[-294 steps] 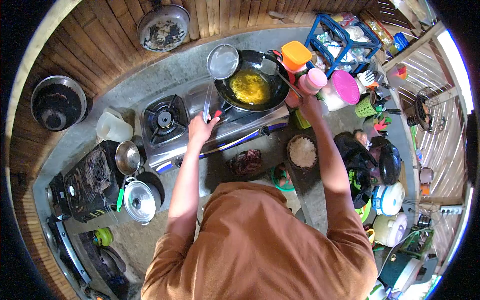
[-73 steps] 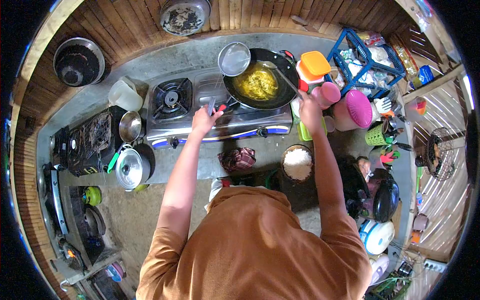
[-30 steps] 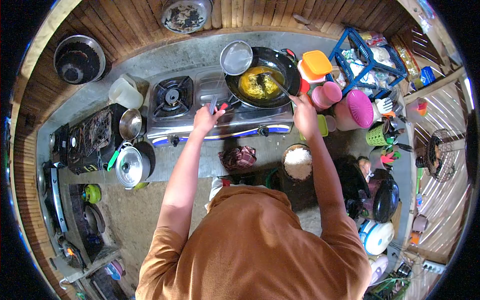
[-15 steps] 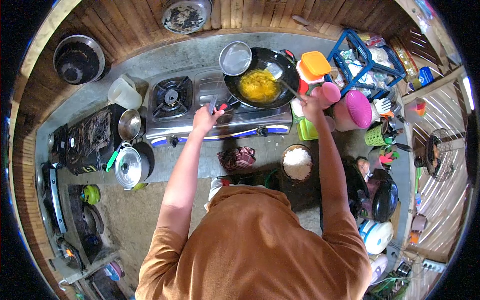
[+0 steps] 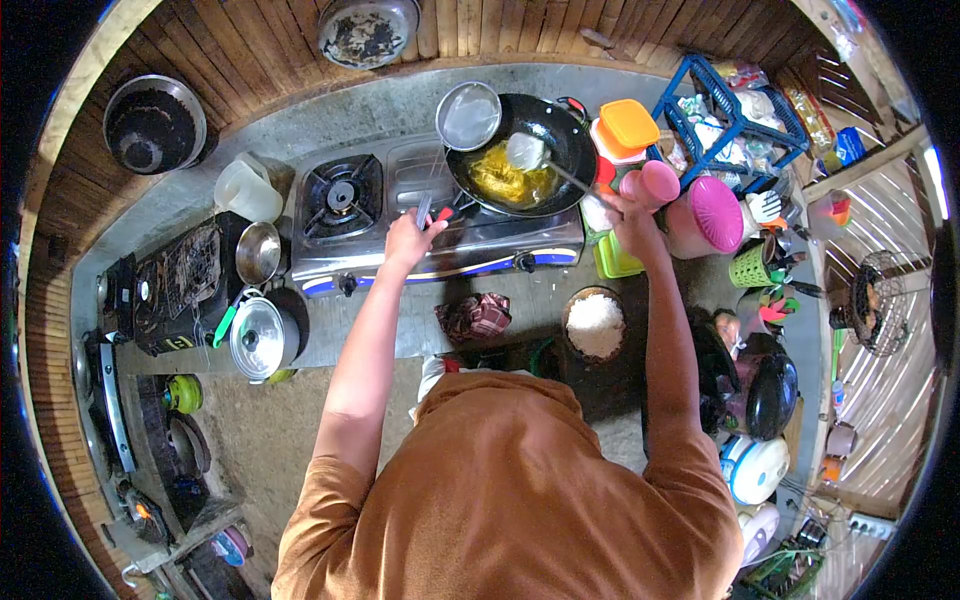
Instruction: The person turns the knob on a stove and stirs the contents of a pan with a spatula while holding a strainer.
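Both hands at the wok (image 5: 572, 140), 12 o'clock on the counter (image 5: 380, 108).
Left hand (image 5: 408, 240) grip is clenched on the wok handle; right hand (image 5: 632, 218) grip grasps the spatula (image 5: 525, 152), its blade over yellow food (image 5: 493, 180) at the wok's 8 o'clock.

home kitchen | gas stove (image 5: 400, 215) | wok (image 5: 525, 155) | bamboo wall (image 5: 250, 50)

Left of wok (image 5: 572, 140): the burner (image 5: 342, 195) stands bare, so you have an open way in.
Right rim: the ladle (image 5: 525, 150), orange-lidded tub (image 5: 628, 122) and pink jars (image 5: 652, 183) crowd you.
Back rim: the strainer (image 5: 470, 115) lies across it.
Stove front: you get a bare strip of surface (image 5: 535, 290) between the cloth (image 5: 475, 318) and rice bowl (image 5: 596, 325).
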Motion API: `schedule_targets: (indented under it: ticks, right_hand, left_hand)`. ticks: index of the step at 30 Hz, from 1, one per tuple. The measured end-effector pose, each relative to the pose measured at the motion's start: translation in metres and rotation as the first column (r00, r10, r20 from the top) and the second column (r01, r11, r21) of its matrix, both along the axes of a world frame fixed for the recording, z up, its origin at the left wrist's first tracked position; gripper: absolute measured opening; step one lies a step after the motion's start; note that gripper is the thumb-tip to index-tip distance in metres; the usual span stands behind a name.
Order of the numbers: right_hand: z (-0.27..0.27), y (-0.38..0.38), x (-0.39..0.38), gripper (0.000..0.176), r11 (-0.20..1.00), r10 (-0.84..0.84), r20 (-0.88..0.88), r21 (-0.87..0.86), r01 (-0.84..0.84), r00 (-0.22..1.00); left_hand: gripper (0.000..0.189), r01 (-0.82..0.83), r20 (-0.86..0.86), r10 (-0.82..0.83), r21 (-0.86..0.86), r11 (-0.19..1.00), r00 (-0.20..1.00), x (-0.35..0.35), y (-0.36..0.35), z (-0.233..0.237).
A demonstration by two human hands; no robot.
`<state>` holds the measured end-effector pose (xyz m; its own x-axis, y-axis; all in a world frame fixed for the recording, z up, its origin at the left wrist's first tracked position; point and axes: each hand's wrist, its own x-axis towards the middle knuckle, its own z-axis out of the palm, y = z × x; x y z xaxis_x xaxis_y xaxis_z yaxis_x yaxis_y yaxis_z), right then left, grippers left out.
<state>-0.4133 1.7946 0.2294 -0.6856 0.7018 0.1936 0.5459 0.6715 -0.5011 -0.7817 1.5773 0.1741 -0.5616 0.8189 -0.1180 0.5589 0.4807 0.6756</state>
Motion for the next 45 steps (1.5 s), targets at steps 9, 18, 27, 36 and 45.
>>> schedule_targets:
  ticks: [9, 18, 27, 36, 45]
  right_hand:
    - [-0.024, 0.051, -0.046, 0.034, 0.989, -0.142, 0.175, -0.013, 0.147, 0.974]
    - [-0.030, 0.042, -0.045, 0.036, 0.956, 0.080, -0.023, -0.281, -0.083, 0.997]
    - [-0.013, 0.045, 0.009, 0.026, 0.999, -0.026, 0.035, 0.045, 0.024, 0.999]
    - [-0.045, 0.057, 0.010, 0.027, 0.967, -0.029, -0.004, 0.252, 0.029, 1.000]
    - [-0.019, 0.014, -0.010, 0.034, 0.966, 0.063, 0.010, -0.251, -0.059, 0.998]
  left_hand:
    - [0.040, -0.006, 0.011, 0.007, -0.014, 1.000, 1.000, 0.001, 0.001, 0.002]
    - [0.039, -0.011, 0.025, 0.011, 0.003, 1.000, 1.000, 0.000, 0.000, 0.001]
    - [0.039, -0.017, 0.030, 0.017, -0.021, 1.000, 0.999, 0.001, 0.000, 0.004]
    - [0.039, 0.002, 0.016, -0.001, -0.037, 0.999, 1.000, -0.001, 0.002, 0.003]
    - [0.039, -0.007, 0.015, 0.008, -0.023, 1.000, 1.000, 0.000, 0.000, 0.004]
